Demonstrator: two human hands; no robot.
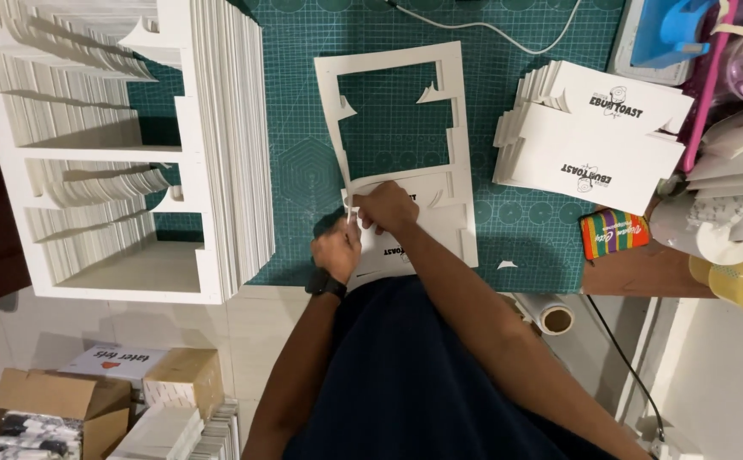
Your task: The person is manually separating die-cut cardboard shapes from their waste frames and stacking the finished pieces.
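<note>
On the green gridded cutting mat (303,162) covering the bench, a white die-cut cardboard sheet (455,128) lies flat. Both hands pinch its near lower-left corner: the right hand (386,207) grip clamped on the edge, the left hand (336,250) grip clamped just below.

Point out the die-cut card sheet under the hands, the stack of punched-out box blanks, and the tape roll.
die-cut card sheet (454,111): head view, right frame strip.
stack of box blanks (619,140): head view, top blank.
tape roll (742,281): head view, outer side.
</note>
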